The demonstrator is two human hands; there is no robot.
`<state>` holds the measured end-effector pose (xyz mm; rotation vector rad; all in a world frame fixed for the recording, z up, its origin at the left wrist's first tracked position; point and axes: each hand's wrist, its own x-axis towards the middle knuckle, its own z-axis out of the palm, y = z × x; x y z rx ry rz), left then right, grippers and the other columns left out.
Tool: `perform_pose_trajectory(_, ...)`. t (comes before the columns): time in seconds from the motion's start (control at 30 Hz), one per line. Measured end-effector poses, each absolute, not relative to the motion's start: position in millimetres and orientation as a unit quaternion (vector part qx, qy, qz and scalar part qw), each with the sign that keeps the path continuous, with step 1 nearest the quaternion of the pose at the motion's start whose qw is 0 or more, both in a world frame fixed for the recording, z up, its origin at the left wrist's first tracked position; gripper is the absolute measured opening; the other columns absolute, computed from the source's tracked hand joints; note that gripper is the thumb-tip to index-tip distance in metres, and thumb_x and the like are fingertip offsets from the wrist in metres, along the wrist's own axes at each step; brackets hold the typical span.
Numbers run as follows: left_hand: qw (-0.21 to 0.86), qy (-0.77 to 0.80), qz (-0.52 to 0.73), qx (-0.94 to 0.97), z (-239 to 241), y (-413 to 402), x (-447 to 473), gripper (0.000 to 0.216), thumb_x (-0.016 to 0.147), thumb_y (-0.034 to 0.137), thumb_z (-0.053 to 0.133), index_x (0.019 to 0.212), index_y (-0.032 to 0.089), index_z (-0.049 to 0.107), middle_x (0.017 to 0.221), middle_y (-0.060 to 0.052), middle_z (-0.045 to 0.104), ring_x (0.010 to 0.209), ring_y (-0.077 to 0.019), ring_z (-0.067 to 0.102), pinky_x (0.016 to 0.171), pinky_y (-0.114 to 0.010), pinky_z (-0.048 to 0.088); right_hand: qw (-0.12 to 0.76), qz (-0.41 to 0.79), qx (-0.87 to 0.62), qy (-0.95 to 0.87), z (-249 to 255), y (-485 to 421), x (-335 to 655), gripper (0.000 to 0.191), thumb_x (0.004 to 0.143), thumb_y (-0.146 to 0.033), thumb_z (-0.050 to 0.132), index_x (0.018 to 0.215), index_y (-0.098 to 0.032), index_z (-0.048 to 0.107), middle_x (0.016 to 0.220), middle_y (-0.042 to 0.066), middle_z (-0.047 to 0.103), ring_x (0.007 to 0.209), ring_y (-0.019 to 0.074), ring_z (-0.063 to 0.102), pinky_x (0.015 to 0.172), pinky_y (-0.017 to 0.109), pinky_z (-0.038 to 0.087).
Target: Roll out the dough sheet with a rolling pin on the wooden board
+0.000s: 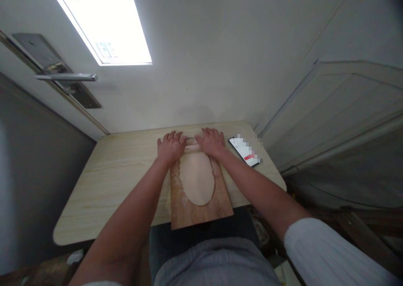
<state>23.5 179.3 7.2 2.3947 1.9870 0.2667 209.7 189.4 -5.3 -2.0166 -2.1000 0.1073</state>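
head view: resting left hand [171,146] and right hand [210,142] by dough [197,179]

placing both hands at the far end of the board [203,218], just beyond the dough, and showing their backs to the camera. leaving a narrow gap between the thumbs, with a pale strip [190,145] showing there, too small and blurred to name. spreading the left fingers slightly and pointing them forward; holding the right fingers a little closer together. not being able to tell whether gripping anything underneath.

seeing the dough lying flat on the board in a long oval, with an uneven left edge and a rounded near end. seeing the board jutting past the near edge of the table [103,181]. finding a phone [241,148] lying on the table, to the right of the right hand. facing a door [201,46] with a bright window [116,25] and a metal handle [67,77]. wearing a pale sleeve [324,244] on the right arm.
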Motion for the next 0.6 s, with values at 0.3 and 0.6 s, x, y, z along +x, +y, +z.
perform_pose_trajectory(0.3, -0.011, 0.632, 0.108, 0.767, 4.1, 177.4, 24.1, 0.055, 0.103, 0.046, 0.022, 0.143, 0.024, 0.052, 0.153, -0.011, 0.051, 0.139, -0.0332, 0.046, 0.111, -0.064, 0.036, 0.115, 0.022, -0.691, -0.713, -6.7, 186.7, 208.1, 0.062, 0.102, -0.058, 0.033, 0.146, -0.018, 0.050, 0.151, 0.015, 0.051, 0.137, 0.0336, 0.044, 0.114, 0.058, 0.027)
perform_pose_trajectory(0.6, -0.041, 0.619, 0.157, 0.769, -3.1, 136.8, 24.7, 0.053, 0.104, 0.048, 0.024, 0.139, 0.025, 0.057, 0.153, -0.010, 0.052, 0.140, -0.0329, 0.044, 0.114, -0.062, 0.032, 0.156, -0.007, -0.678, -0.719, -6.1, 136.3, 209.5, 0.060, 0.104, -0.056, 0.031, 0.144, -0.016, 0.051, 0.151, 0.015, 0.051, 0.138, 0.0345, 0.041, 0.115, 0.061, 0.024)
